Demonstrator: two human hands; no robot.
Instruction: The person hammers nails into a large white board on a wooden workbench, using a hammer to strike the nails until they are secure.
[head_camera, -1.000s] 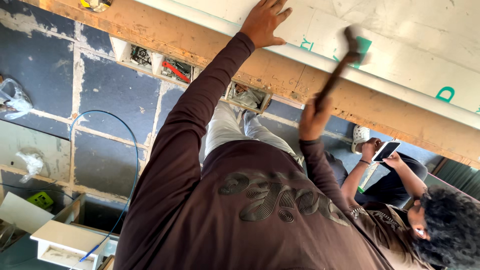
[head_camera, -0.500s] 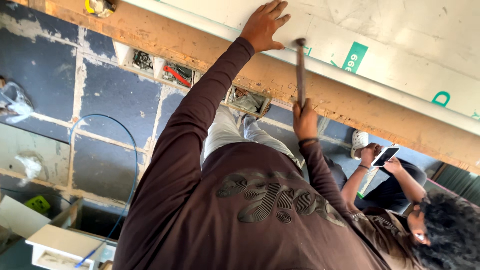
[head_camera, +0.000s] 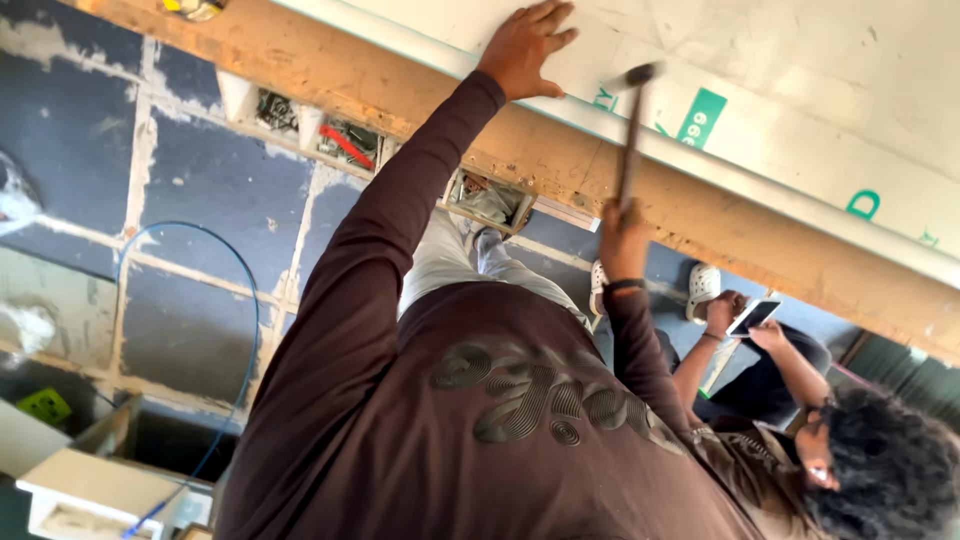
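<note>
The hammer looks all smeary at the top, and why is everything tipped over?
In the head view, the dark-handled hammer has a blurred head, most likely from motion, while the right hand gripping it stays fairly sharp. The left hand presses flat on the white panel, which looks bright and washed out. The whole picture is tilted because the camera itself is slanted.

left arm: stretched far up, brown sleeve | left hand (head_camera: 527, 45): flat, fingers spread, pressing | right arm: bent up | right hand (head_camera: 622, 225): tight fist, gripping
</note>
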